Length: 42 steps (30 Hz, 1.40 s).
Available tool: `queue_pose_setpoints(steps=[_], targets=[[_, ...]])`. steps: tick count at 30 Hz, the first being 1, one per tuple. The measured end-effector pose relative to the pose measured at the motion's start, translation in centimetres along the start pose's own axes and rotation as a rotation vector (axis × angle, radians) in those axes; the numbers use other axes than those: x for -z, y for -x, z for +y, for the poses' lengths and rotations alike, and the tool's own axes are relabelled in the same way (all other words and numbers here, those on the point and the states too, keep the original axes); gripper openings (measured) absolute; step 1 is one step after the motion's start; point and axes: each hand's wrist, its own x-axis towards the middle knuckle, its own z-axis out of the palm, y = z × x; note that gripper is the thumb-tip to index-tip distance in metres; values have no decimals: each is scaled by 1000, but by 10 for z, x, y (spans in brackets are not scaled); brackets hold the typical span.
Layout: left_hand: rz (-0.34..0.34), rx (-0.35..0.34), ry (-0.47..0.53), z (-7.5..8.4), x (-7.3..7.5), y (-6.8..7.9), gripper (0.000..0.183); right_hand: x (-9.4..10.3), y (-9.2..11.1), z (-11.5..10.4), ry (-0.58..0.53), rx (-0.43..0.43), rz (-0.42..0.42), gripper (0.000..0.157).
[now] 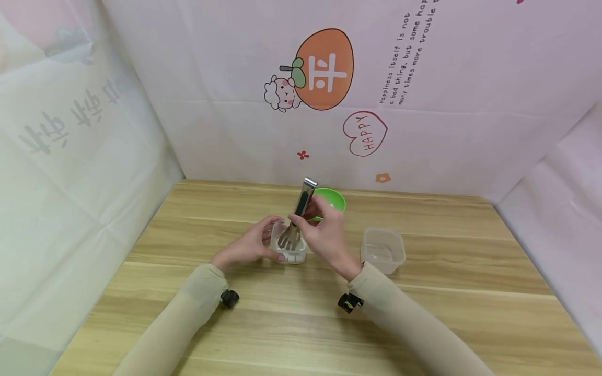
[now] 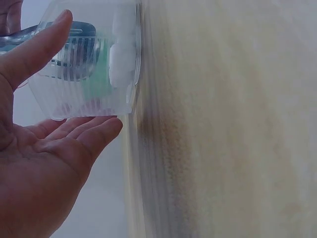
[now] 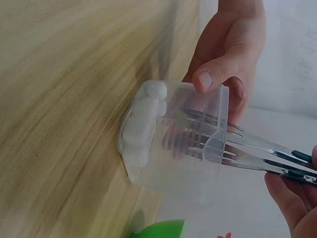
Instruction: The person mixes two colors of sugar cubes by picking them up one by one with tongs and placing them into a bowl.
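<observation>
My left hand (image 1: 246, 246) holds a clear plastic container (image 1: 275, 237) standing on the table, thumb on one side and fingers on the other. Several soft-looking white pieces (image 3: 138, 126) lie on its bottom; their exact kind I cannot tell. Between thumb and fingers, my right hand (image 1: 327, 233) grips metal food tongs (image 1: 303, 202) with dark green handle insets. The tongs' slotted, fork-like ends (image 3: 198, 144) point down inside the container, above the white pieces. In the right wrist view the two ends are apart, with nothing visible between them.
A green bowl (image 1: 336, 197) stands behind the right hand, partly hidden by it. To the right, near the right wrist, sits a second clear plastic container (image 1: 383, 250). The wooden table (image 1: 282, 324) meets printed white cloth walls at its back and sides.
</observation>
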Motion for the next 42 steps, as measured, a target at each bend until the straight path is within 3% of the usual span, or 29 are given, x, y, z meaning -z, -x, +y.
queue_pose_setpoints(steps=[24,42], targets=[[-5,2,0,-2,2,0,98,-13,-5,11,55,-139,-29,23],[-2,-3,-11,-1,2,0,100,-10,-10,12,25,-104,41,19]])
